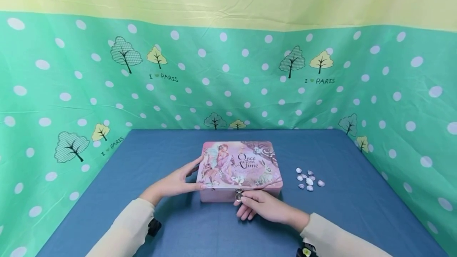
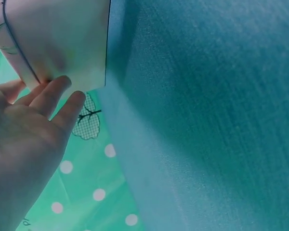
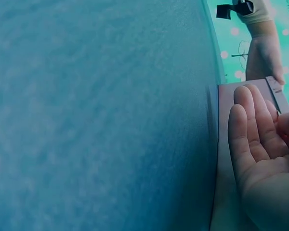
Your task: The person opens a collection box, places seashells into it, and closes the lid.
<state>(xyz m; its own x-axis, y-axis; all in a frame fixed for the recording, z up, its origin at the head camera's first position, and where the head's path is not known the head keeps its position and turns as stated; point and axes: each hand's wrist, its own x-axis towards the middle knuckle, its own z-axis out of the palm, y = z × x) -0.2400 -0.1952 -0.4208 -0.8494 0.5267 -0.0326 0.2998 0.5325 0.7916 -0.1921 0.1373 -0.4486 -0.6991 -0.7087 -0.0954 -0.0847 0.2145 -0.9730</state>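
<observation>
Head, box: pink tin box [image 1: 235, 165] mid-worktop [image 1: 178, 229], lid down.
Head, left hand: left hand [image 1: 175, 182] spread loosely around box's left end, thumb at near-left edge.
Head, right hand: right hand [image 1: 264, 206] pinches metal clasp [image 1: 239, 194] on near side.
Head, shells: small shells [image 1: 309, 181] clustered right of box.
Left wrist, fingers: nearly straight, against box end.
Right wrist, fingers: lower ones extended beside box front, clasp mostly hidden.
</observation>
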